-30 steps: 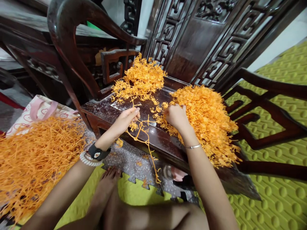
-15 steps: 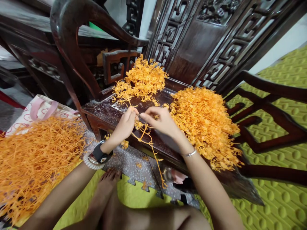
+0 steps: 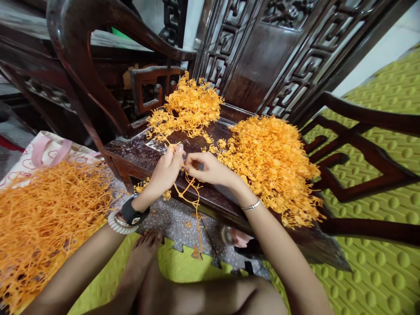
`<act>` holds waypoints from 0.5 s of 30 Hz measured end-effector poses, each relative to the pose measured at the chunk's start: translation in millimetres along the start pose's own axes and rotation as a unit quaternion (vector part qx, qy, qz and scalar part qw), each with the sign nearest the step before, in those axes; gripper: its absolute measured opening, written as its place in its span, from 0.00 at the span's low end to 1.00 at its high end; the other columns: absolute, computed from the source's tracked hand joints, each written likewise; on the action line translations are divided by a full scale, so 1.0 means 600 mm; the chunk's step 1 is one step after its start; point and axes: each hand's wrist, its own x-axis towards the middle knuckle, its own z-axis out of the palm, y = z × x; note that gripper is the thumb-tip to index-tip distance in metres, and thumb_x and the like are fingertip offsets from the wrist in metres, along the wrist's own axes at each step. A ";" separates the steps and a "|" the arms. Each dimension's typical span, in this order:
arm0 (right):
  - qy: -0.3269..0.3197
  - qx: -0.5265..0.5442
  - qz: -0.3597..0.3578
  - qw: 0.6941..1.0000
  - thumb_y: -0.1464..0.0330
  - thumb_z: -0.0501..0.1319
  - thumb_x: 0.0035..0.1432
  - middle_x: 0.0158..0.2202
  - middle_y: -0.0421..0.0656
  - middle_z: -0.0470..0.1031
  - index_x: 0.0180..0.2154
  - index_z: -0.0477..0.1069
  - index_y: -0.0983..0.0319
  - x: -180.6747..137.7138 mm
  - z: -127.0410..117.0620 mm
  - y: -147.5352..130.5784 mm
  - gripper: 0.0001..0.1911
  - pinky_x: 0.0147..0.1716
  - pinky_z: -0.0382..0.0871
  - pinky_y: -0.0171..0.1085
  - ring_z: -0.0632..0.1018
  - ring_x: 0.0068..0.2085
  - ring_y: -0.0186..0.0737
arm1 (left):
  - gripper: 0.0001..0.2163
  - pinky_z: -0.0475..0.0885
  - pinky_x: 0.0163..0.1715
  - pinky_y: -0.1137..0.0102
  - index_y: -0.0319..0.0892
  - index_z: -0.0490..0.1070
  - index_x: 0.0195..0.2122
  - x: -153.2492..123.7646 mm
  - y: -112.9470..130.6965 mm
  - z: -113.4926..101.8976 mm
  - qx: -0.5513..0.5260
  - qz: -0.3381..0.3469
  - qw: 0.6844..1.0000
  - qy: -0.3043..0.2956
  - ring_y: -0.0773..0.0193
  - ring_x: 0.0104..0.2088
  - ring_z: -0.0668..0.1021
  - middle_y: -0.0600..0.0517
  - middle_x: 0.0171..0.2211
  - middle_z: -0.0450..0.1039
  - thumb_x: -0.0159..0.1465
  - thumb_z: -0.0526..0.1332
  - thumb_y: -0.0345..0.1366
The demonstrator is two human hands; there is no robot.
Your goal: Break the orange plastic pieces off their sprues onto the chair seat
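My left hand [image 3: 166, 170] is closed in a pinch on an orange plastic strand [image 3: 190, 192] whose branched stem dangles over the front edge of the dark wooden chair seat [image 3: 138, 153]. My right hand [image 3: 210, 168] pinches the same strand right beside the left fingertips. A big heap of small orange plastic pieces [image 3: 272, 162] lies on the seat just right of my right hand. A smaller clump of orange branched pieces [image 3: 190, 107] sits at the back of the seat, beyond both hands.
A large pile of bare orange stems [image 3: 49, 218] covers the floor at left, over a pink-and-white bag [image 3: 46, 151]. Carved chair back [image 3: 272, 52] and armrests [image 3: 364, 122] enclose the seat. Green foam mat [image 3: 377, 271] lies around; my foot [image 3: 144, 249] rests below.
My right hand left the big heap and came left to meet the left hand on the strand. The dangling stem has been drawn up a little.
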 end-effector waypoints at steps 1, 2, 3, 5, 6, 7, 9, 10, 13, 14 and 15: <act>0.020 -0.018 -0.001 1.000 0.69 0.53 0.56 0.25 0.37 0.63 0.27 0.59 0.60 0.000 -0.001 0.002 0.06 0.29 0.58 0.33 0.62 0.27 0.31 | 0.13 0.58 0.22 0.73 0.43 0.62 0.36 -0.001 0.000 -0.001 0.003 -0.001 1.000 -0.006 0.69 0.20 0.65 0.57 0.21 0.61 0.66 0.49 0.47; 0.047 -0.041 -0.004 0.998 0.69 0.52 0.56 0.25 0.37 0.62 0.27 0.59 0.60 0.000 -0.002 0.005 0.06 0.29 0.58 0.33 0.62 0.27 0.31 | 0.12 0.57 0.21 0.73 0.43 0.62 0.36 -0.002 0.000 -0.001 0.015 -0.001 1.000 -0.015 0.69 0.20 0.64 0.58 0.20 0.60 0.66 0.50 0.47; 0.075 -0.069 -0.008 0.995 0.70 0.52 0.56 0.25 0.37 0.62 0.27 0.58 0.60 0.000 -0.004 0.007 0.05 0.29 0.58 0.33 0.62 0.27 0.32 | 0.11 0.56 0.21 0.74 0.43 0.62 0.37 -0.003 0.001 -0.002 0.034 0.002 0.999 -0.027 0.69 0.20 0.63 0.59 0.20 0.60 0.66 0.51 0.46; 0.116 -0.132 -0.017 0.984 0.69 0.51 0.58 0.26 0.37 0.62 0.28 0.58 0.60 -0.001 -0.007 0.009 0.05 0.30 0.57 0.34 0.63 0.28 0.33 | 0.09 0.57 0.23 0.74 0.43 0.62 0.38 -0.005 0.003 -0.005 0.075 0.016 0.996 -0.050 0.69 0.21 0.64 0.59 0.20 0.60 0.66 0.52 0.43; 0.126 -0.166 -0.019 0.978 0.69 0.51 0.59 0.27 0.38 0.63 0.29 0.58 0.60 -0.001 -0.009 0.008 0.06 0.31 0.56 0.34 0.64 0.29 0.33 | 0.08 0.57 0.24 0.74 0.43 0.62 0.39 -0.006 0.004 -0.005 0.089 0.023 0.994 -0.056 0.69 0.22 0.65 0.58 0.21 0.61 0.66 0.52 0.41; 0.133 -0.204 -0.019 0.970 0.68 0.50 0.60 0.28 0.38 0.65 0.29 0.59 0.60 0.000 -0.009 0.007 0.06 0.32 0.56 0.35 0.65 0.29 0.33 | 0.07 0.58 0.25 0.74 0.43 0.63 0.40 -0.006 0.005 -0.006 0.095 0.027 0.993 -0.058 0.69 0.23 0.65 0.58 0.22 0.61 0.66 0.51 0.40; 0.151 -0.285 -0.008 0.947 0.68 0.50 0.61 0.29 0.39 0.68 0.30 0.61 0.61 0.001 -0.006 0.002 0.07 0.36 0.54 0.38 0.67 0.31 0.34 | 0.07 0.58 0.24 0.73 0.42 0.63 0.41 -0.005 0.005 -0.005 0.084 0.027 0.995 -0.052 0.69 0.22 0.65 0.58 0.22 0.61 0.66 0.51 0.38; 0.162 -0.327 0.000 0.931 0.67 0.49 0.62 0.30 0.40 0.69 0.31 0.62 0.61 0.003 -0.003 -0.001 0.08 0.38 0.53 0.39 0.68 0.31 0.35 | 0.07 0.58 0.24 0.73 0.42 0.63 0.42 -0.003 0.004 -0.004 0.071 0.025 0.996 -0.048 0.69 0.22 0.64 0.58 0.22 0.60 0.66 0.51 0.38; 0.174 -0.439 0.017 0.881 0.70 0.47 0.63 0.32 0.42 0.72 0.34 0.65 0.62 0.009 0.010 -0.010 0.10 0.42 0.51 0.43 0.69 0.31 0.37 | 0.09 0.57 0.23 0.74 0.41 0.63 0.44 0.003 -0.002 -0.001 0.017 0.025 0.999 -0.041 0.70 0.21 0.64 0.58 0.21 0.59 0.67 0.50 0.37; 0.170 -0.464 0.020 0.869 0.70 0.46 0.63 0.32 0.43 0.73 0.35 0.66 0.62 0.012 0.015 -0.013 0.11 0.42 0.51 0.44 0.69 0.31 0.38 | 0.09 0.57 0.22 0.74 0.40 0.64 0.44 0.005 -0.003 0.000 0.001 0.025 0.999 -0.042 0.70 0.21 0.63 0.58 0.21 0.59 0.67 0.51 0.37; 0.167 -0.483 0.024 0.860 0.71 0.45 0.63 0.32 0.44 0.73 0.36 0.67 0.63 0.013 0.019 -0.014 0.13 0.43 0.51 0.44 0.69 0.31 0.38 | 0.09 0.56 0.21 0.74 0.40 0.64 0.44 0.006 -0.005 0.001 -0.012 0.024 0.999 -0.043 0.71 0.21 0.63 0.58 0.21 0.59 0.67 0.51 0.38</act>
